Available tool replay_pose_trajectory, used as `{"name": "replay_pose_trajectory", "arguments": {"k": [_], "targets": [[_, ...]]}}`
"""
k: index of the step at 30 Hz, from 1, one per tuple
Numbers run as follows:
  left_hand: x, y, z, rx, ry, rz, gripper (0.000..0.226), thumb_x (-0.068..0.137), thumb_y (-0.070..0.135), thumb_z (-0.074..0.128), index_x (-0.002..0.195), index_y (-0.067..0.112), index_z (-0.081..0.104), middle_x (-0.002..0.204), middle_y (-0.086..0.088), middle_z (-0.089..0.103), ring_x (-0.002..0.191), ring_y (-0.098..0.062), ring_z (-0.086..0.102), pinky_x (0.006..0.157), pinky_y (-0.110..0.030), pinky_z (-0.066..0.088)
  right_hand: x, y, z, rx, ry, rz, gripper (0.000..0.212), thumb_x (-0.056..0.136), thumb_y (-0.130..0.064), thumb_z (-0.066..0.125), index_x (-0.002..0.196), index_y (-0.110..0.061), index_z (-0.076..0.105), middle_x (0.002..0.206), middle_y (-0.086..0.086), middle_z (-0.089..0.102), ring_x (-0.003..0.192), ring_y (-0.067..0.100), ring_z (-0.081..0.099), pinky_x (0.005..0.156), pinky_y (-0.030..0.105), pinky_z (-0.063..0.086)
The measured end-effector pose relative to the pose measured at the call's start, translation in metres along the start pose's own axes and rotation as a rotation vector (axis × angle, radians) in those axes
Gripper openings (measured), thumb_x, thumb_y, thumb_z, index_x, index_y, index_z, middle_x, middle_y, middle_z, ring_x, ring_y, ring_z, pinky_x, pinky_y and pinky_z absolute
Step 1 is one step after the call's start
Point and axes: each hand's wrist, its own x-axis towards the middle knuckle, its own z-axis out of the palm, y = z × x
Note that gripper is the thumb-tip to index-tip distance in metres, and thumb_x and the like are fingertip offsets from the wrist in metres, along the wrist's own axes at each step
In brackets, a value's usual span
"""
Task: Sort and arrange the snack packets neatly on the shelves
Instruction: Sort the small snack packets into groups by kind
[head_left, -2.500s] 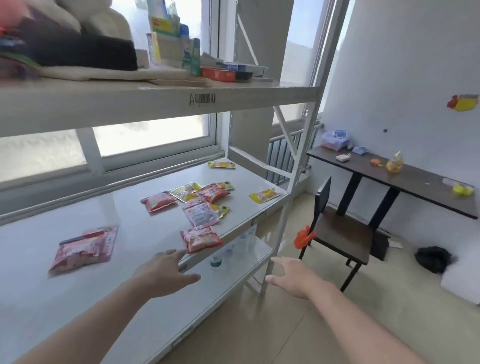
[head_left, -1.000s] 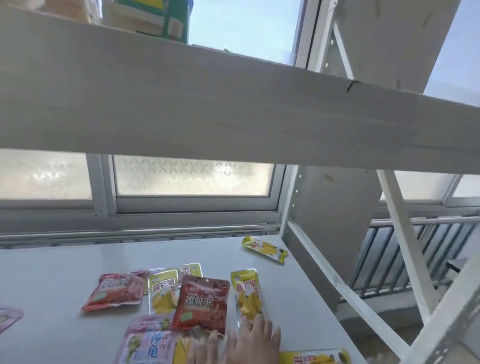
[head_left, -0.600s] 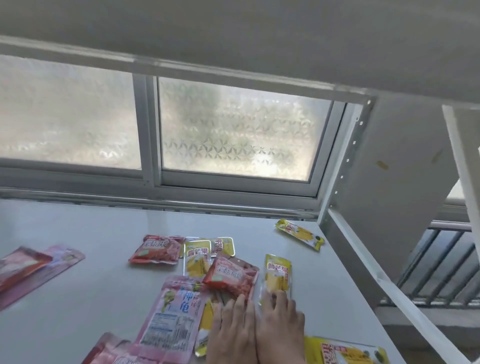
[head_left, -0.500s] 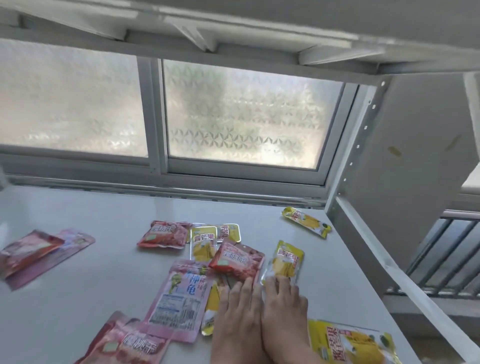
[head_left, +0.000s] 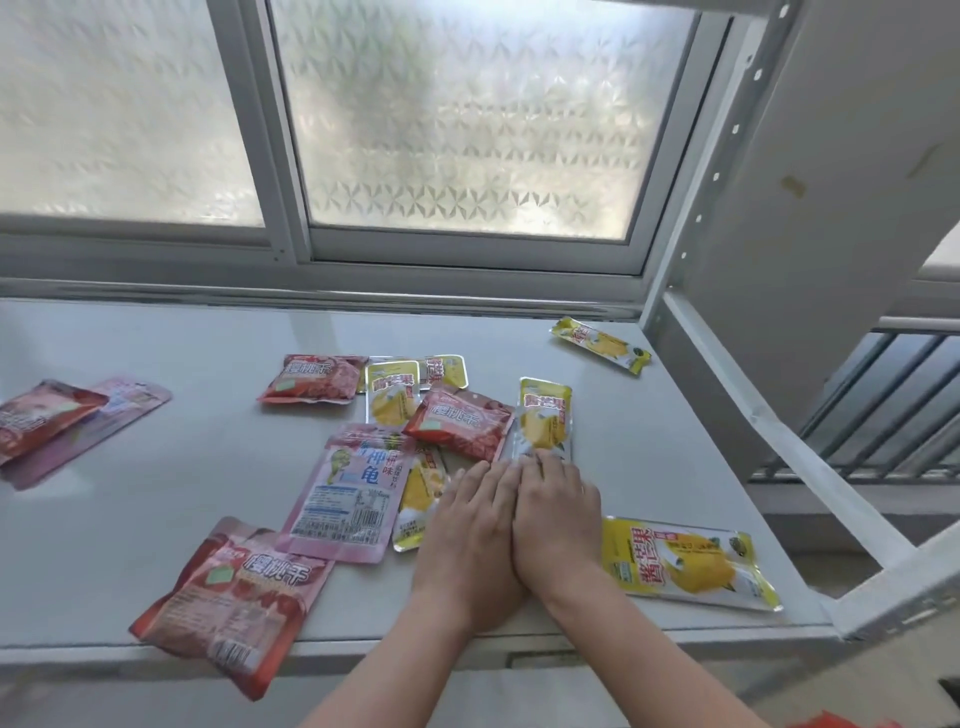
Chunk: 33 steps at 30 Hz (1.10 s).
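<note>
Both hands lie flat on the shelf, pressed side by side, fingers straight and gripping nothing. The right hand has its fingertips on the lower edge of a yellow packet. The left hand ends right by a red packet. A pink packet lies near the left hand and a large yellow packet just beside the right. Another red bag overhangs the shelf's front edge.
</note>
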Motion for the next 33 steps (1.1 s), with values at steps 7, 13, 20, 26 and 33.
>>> {"name": "replay_pose_trajectory", "arguments": {"k": [7, 13, 20, 26, 33], "targets": [[0.001, 0.001, -0.002, 0.006, -0.025, -0.008, 0.072, 0.083, 0.042, 0.037, 0.149, 0.014, 0.036, 0.151, 0.001, 0.042, 0.141, -0.017, 0.034, 0.118, -0.04, 0.024, 0.001, 0.002, 0.001, 0.006, -0.05, -0.007, 0.05, 0.085, -0.025, 0.027, 0.104, -0.013, 0.071, 0.111, 0.006, 0.069, 0.098, 0.025, 0.066, 0.075, 0.044, 0.056], [0.002, 0.001, -0.003, -0.047, -0.004, 0.032, 0.073, 0.081, 0.043, 0.039, 0.148, 0.013, 0.036, 0.147, 0.003, 0.045, 0.137, -0.014, 0.037, 0.117, -0.036, 0.025, 0.002, 0.009, -0.001, 0.118, -0.125, -0.086, 0.04, 0.1, -0.019, 0.035, 0.135, -0.012, 0.053, 0.141, 0.005, 0.052, 0.129, 0.023, 0.046, 0.106, 0.037, 0.038], [0.004, 0.003, -0.007, 0.063, -0.104, -0.072, 0.089, 0.087, 0.076, 0.016, 0.156, 0.019, 0.016, 0.161, 0.004, 0.019, 0.147, -0.016, 0.013, 0.121, -0.034, 0.005, 0.05, 0.042, -0.017, 0.389, -0.003, -0.156, 0.028, 0.088, -0.016, 0.048, 0.103, -0.009, 0.07, 0.107, 0.008, 0.068, 0.103, 0.027, 0.06, 0.089, 0.037, 0.049], [0.003, 0.004, -0.012, 0.14, -0.122, -0.075, 0.093, 0.083, 0.082, 0.009, 0.153, 0.022, 0.024, 0.162, -0.001, 0.015, 0.147, -0.02, 0.009, 0.122, -0.037, 0.002, 0.182, 0.106, -0.002, 0.063, -0.272, 0.06, 0.06, 0.098, -0.046, 0.038, 0.151, -0.021, 0.026, 0.159, 0.005, 0.022, 0.145, 0.025, 0.019, 0.115, 0.05, 0.017], [0.003, 0.006, -0.012, 0.157, -0.157, -0.102, 0.103, 0.081, 0.084, 0.013, 0.155, 0.013, 0.015, 0.161, -0.002, 0.015, 0.146, -0.02, 0.008, 0.121, -0.036, 0.001, 0.178, 0.115, 0.013, -0.135, -0.502, 0.121, 0.07, 0.095, -0.063, 0.022, 0.148, -0.017, 0.032, 0.157, 0.015, 0.021, 0.146, 0.029, 0.012, 0.113, 0.062, 0.004]]}}
